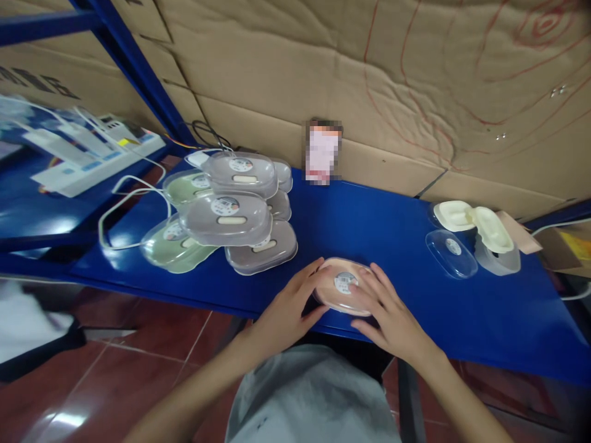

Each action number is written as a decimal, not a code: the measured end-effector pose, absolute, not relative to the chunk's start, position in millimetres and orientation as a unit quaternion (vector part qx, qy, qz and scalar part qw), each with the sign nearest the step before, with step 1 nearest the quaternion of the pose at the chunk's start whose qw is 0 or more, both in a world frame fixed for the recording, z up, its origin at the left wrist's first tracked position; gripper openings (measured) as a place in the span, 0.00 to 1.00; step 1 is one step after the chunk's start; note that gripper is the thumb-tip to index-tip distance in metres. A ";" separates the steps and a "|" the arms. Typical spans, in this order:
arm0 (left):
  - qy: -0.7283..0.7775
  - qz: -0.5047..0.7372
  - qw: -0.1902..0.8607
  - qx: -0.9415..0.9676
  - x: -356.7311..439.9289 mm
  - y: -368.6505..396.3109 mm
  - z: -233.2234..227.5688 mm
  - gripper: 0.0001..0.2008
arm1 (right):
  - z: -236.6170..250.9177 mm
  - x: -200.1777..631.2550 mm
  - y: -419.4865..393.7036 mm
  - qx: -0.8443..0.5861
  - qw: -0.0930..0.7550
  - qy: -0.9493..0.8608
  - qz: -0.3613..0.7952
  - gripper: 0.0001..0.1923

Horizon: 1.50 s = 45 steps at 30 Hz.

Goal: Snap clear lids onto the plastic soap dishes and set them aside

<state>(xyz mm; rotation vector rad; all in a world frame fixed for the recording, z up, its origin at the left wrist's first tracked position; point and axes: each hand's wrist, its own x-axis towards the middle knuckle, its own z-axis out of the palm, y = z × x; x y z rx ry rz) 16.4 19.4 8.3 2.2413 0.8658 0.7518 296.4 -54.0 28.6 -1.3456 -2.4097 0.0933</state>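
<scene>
A peach-pink oval plastic box (336, 298) with a clear lid and a round printed label lies at the table's front edge. My left hand (298, 301) grips its left end, thumb at the near side and fingers at the far rim. From the right, my right hand (390, 311) closes around the other end, its fingers partly over the lid. To the left is a stack of similar lidded boxes, grey (224, 221) and green (182, 251), with labels. On the right lie a loose clear lid (451, 253), cream oval trays (494, 231) and a grey base (501, 261).
A blurred-out phone-like screen (323, 151) leans against the cardboard wall (286, 80) behind the blue table (364, 215). White power strips (99, 163) with cables sit at the far left, by a blue metal post (133, 67). Cardboard pieces (519, 232) lie at the right.
</scene>
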 end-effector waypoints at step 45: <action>0.321 0.277 0.087 0.901 28.3 13.0 12.9 0.23 | 36.2 512.8 -40.7 -0.851 0.141 -0.464 -0.202 0.35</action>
